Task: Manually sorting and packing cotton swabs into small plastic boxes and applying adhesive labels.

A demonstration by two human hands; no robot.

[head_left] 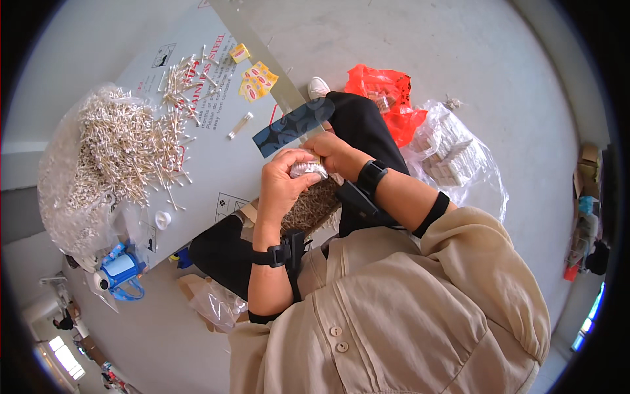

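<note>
Above my lap, my left hand is closed around a small clear pack of cotton swabs, white tips showing at its near side. My right hand grips the same pack from the other side, its fingertips partly hidden. Below both hands, a box of loose cotton swabs rests in my lap. On the table lies a slim clear tube with swabs. Farther off are several yellow printed labels and a small yellow box.
A large heap of cotton swabs spills from a clear bag across the steel table. A white round lid and a blue bottle sit near its edge. On the floor at right are a red bag and a clear bag of white packs.
</note>
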